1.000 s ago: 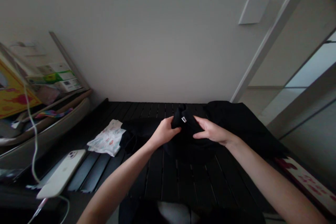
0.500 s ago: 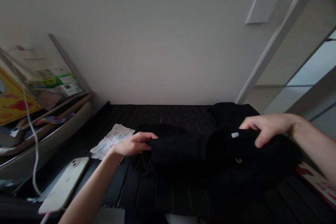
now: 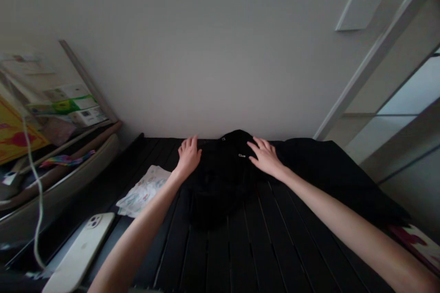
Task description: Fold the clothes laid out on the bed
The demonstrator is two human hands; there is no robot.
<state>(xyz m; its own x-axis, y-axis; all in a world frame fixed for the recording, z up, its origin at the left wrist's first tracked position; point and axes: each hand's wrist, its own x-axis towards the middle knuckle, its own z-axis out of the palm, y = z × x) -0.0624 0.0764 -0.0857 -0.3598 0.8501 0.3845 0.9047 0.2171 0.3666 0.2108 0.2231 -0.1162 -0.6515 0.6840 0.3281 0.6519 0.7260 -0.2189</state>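
A black garment [image 3: 220, 183] lies bunched on a dark slatted tabletop [image 3: 237, 252], its back part up against the wall. Two small pale details show on it, one near its right side; I cannot make out what they are. My left hand [image 3: 187, 155] is at its left edge, fingers loosely apart and holding nothing. At its right edge is my right hand [image 3: 266, 155], fingers spread, palm down. Whether the fingertips touch the fabric is hard to tell. More black fabric [image 3: 316, 165] spreads flat to the right, partly behind my right forearm.
A white printed cloth or packet [image 3: 144, 192] lies left of my left forearm, with a white phone [image 3: 82, 252] nearer me. A pale cable [image 3: 37, 192] hangs by a cluttered bin [image 3: 103, 155]. At the right edge lies a red-and-white item [image 3: 419, 238].
Both hands have let go of the black garment, which has moved back and left into a bunch by the wall. My right hand has moved left, and my left hand has gone farther back.
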